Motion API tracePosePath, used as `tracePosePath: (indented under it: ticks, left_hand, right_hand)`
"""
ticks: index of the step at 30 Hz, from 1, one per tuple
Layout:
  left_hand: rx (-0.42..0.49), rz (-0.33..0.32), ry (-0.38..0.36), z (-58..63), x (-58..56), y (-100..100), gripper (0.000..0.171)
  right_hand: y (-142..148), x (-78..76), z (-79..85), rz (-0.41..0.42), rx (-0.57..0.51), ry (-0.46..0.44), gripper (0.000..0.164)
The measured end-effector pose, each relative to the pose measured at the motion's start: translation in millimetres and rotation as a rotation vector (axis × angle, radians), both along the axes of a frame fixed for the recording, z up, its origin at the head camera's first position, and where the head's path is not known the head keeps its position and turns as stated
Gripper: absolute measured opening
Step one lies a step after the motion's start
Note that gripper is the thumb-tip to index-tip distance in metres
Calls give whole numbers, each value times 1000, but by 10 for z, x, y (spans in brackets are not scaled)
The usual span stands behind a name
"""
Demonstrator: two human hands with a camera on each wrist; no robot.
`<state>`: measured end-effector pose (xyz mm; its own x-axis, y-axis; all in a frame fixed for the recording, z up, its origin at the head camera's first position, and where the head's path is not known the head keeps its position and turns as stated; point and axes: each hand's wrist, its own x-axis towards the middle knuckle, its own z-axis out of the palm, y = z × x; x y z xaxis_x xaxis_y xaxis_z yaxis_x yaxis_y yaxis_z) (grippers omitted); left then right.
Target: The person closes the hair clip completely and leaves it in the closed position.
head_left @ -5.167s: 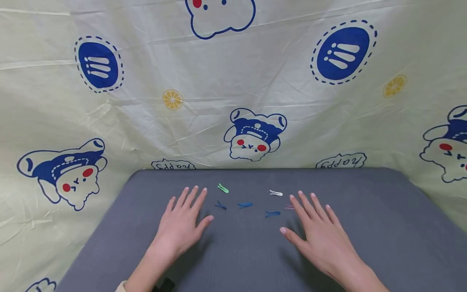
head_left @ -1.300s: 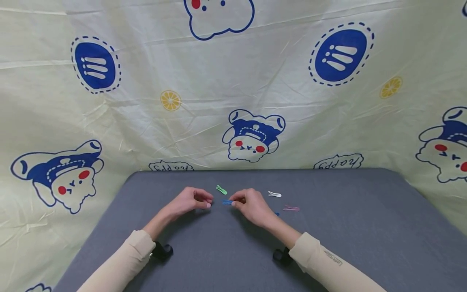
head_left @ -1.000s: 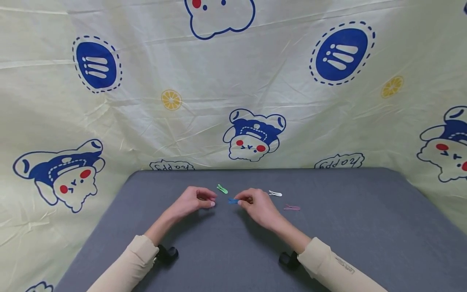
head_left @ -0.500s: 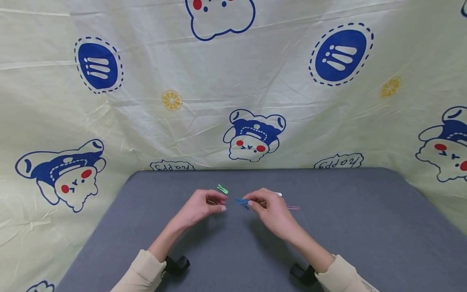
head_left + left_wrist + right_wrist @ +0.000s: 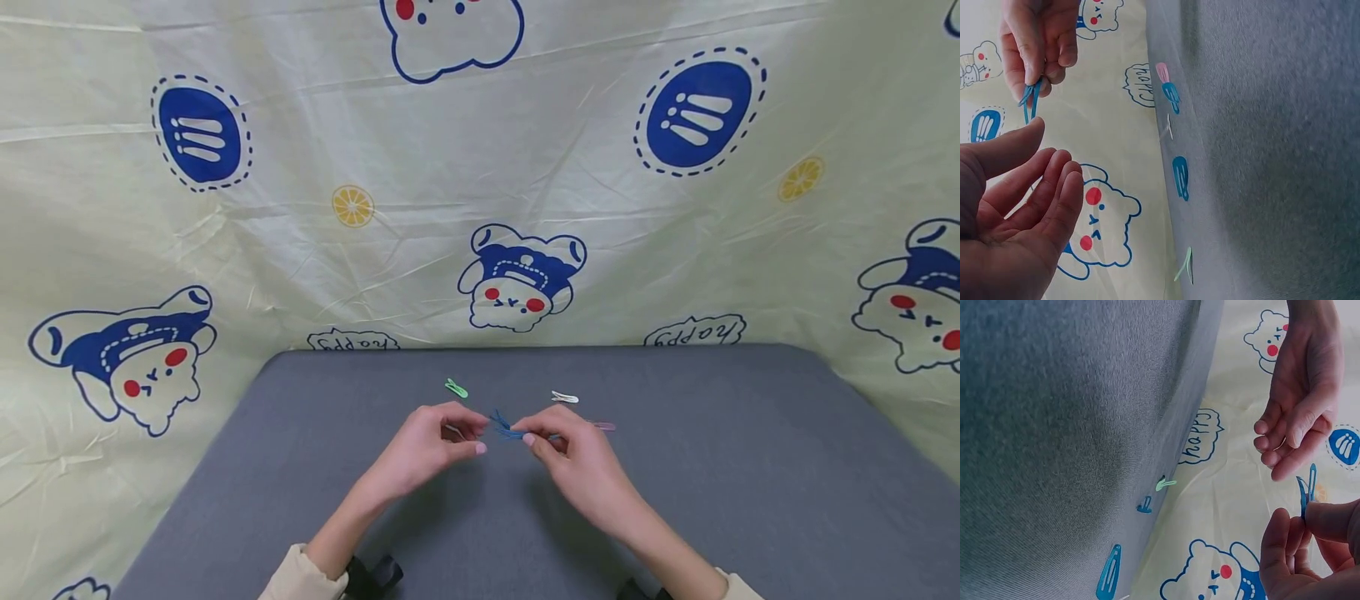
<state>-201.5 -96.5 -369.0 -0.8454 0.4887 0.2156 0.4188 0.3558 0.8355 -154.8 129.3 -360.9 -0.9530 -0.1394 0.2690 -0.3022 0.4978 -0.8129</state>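
My right hand point(image 5: 588, 467) pinches a blue snap hair clip point(image 5: 1313, 478) between thumb and fingers. In the left wrist view this clip point(image 5: 1030, 103) has its two arms spread apart, held above the table. My left hand point(image 5: 427, 450) faces it from the left, fingers loosely bent, thumb apart from them, holding nothing. Two more blue hair clips lie on the table: one point(image 5: 1180, 178) in the middle and another point(image 5: 1171, 97) beside the pink clip point(image 5: 604, 426), which the right hand partly hides in the head view. A green clip point(image 5: 456, 387) and a white clip point(image 5: 565, 397) lie farther back.
The grey cloth-covered table point(image 5: 720, 500) spreads out under both hands. Behind its far edge hangs a pale curtain point(image 5: 420, 275) printed with cartoon bears and blue badges. Black straps point(image 5: 372, 577) sit at the wrists, by the beige sleeves point(image 5: 303, 575).
From spread flat above the table, the hands have come together. The right hand has taken up the leftmost blue clip. Over the last second both hands shifted rightward and nearer to me.
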Motion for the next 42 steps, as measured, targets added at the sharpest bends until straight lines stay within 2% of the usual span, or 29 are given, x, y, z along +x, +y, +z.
tracePosePath:
  ticks: [8, 19, 28, 33, 42]
  left_hand:
    - [13, -6, 3, 39, 116, 50, 23]
    - [25, 13, 32, 91, 251, 129, 26]
    - [77, 20, 52, 63, 359, 261, 26]
    - [88, 32, 101, 24, 387, 308, 22]
    - [103, 41, 170, 17, 381, 308, 12]
  right_hand:
    - [32, 111, 5, -39, -32, -6, 23]
    - [47, 172, 5, -65, -49, -45, 21]
    - [124, 212, 14, -14, -26, -9, 24]
    - [146, 213, 2, -2, -18, -32, 22]
    - [178, 169, -38, 98, -112, -78, 21]
